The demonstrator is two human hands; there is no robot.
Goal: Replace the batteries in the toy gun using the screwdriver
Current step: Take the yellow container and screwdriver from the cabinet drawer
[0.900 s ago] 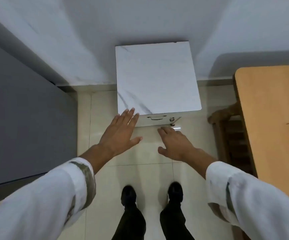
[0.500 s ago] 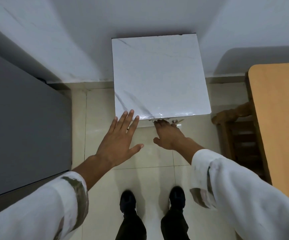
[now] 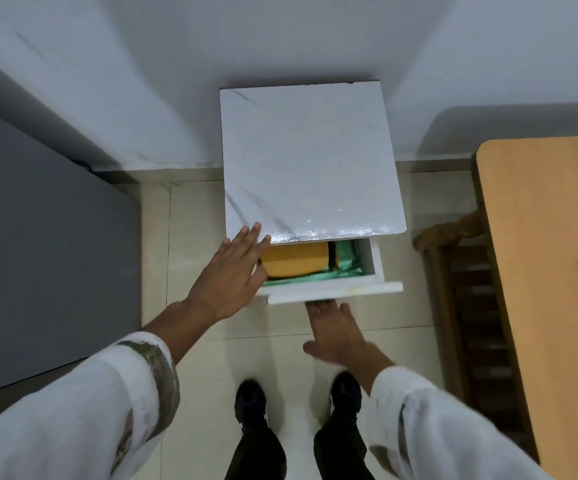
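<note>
Tiled floor (image 3: 190,237), marbled cabinet (image 3: 310,161), flat left hand (image 3: 228,278), drawer (image 3: 336,287), yellow block (image 3: 296,263)

A white marble-patterned cabinet (image 3: 310,161) stood against the wall on a tiled floor (image 3: 190,237). Its top drawer (image 3: 332,288) was open, showing a yellow box (image 3: 296,263) on green lining (image 3: 348,261). A wooden table (image 3: 550,271) and chair (image 3: 464,306) stood to the right.

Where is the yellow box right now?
In the head view, the yellow box lies in the white cabinet's open drawer, toward its left, with green wrapping on its right and the left hand over its left end.
</note>
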